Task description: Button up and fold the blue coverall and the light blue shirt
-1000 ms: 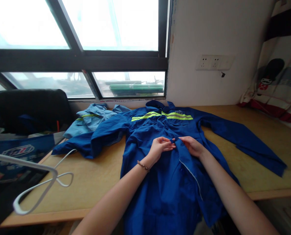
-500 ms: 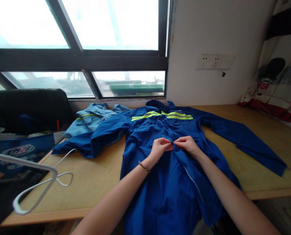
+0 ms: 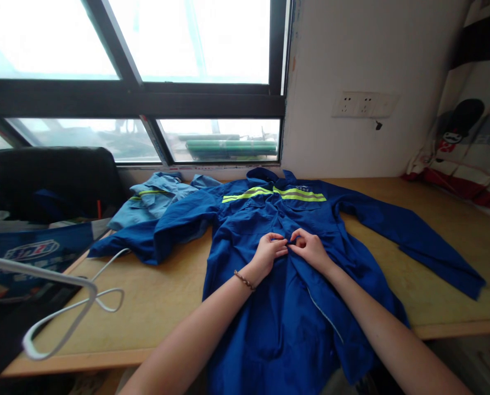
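A dark blue work jacket (image 3: 245,307) with a yellow-green reflective band lies spread over the table, collar toward the window and its lower part draping over the front edge. My left hand (image 3: 268,252), with a bracelet at the wrist, pinches the jacket's front edge near mid-length. Just beside it, my right hand (image 3: 310,249) grips the facing front edge between thumb and finger. The fingertips of both hands almost meet; whatever small fastening lies between them is hidden. Below the hands the front hangs apart, and a pale strip shows along the right edge.
A light blue garment (image 3: 156,197) is bunched at the table's back left. A white bent tube or cable (image 3: 63,274) crosses the left foreground. Left of the yellowish table (image 3: 146,312) are a black chair back (image 3: 55,181) and a printed blue bag (image 3: 34,252). A curtain (image 3: 471,137) hangs at right.
My right hand has shifted slightly left and its fingers have curled more, over the same spot on the jacket front. My left hand stays nearly in place. The view has shifted slightly.
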Demonstrator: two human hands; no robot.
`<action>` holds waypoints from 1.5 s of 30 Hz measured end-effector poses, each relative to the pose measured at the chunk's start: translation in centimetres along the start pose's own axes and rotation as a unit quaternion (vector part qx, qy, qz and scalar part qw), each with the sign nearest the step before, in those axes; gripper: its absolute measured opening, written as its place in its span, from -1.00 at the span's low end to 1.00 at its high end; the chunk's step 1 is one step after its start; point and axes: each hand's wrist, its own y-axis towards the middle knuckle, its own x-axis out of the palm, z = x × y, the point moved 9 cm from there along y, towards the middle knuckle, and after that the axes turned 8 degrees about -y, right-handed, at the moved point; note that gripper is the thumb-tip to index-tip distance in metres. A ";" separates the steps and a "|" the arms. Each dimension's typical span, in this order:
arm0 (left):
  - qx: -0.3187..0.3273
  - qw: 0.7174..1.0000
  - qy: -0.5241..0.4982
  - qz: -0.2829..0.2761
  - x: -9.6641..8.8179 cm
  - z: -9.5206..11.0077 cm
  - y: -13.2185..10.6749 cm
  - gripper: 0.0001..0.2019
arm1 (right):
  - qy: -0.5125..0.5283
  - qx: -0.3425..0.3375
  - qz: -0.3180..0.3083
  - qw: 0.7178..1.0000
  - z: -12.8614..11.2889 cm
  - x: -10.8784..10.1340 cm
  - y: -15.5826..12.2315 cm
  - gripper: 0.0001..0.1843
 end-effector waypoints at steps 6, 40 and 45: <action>-0.008 0.999 -0.050 -0.012 0.2 -0.1 -0.1 -0.75 | 0.048 0.002 -0.014 0.999 -0.1 -0.2 0.1 -0.77; 0.264 0.853 0.403 -0.202 3.7 4.3 3.0 -0.73 | -0.044 0.136 -0.037 0.989 3.0 -0.7 -3.0 -0.77; 0.313 0.772 0.502 -0.234 5.1 4.7 6.1 -0.69 | 0.057 0.160 -0.039 0.985 3.8 0.5 -2.0 -0.74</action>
